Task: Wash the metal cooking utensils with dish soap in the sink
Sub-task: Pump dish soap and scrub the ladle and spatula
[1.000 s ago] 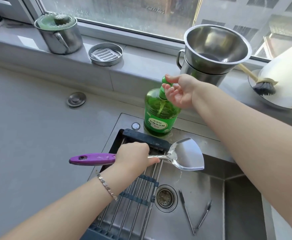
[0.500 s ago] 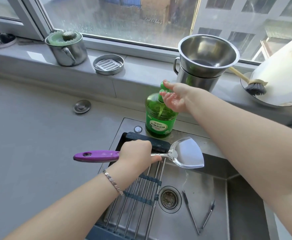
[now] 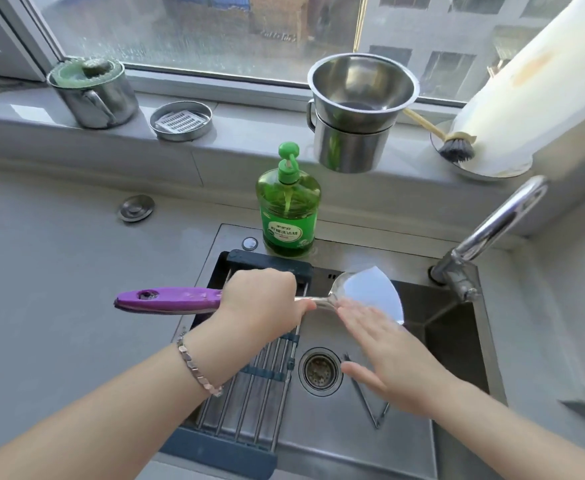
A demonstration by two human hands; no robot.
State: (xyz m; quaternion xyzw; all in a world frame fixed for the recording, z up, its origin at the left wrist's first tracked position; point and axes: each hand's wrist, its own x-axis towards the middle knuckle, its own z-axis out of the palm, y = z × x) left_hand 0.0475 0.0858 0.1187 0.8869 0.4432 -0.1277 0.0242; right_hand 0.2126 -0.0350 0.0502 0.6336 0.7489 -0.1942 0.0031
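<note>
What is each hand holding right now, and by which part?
The left hand grips the spatula where its purple handle meets the metal shank. The right hand holds nothing; its fingers are straight.

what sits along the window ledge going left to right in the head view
steel mug with green lid → round metal tin → steel bowl stacked on a pot → dish brush
</note>
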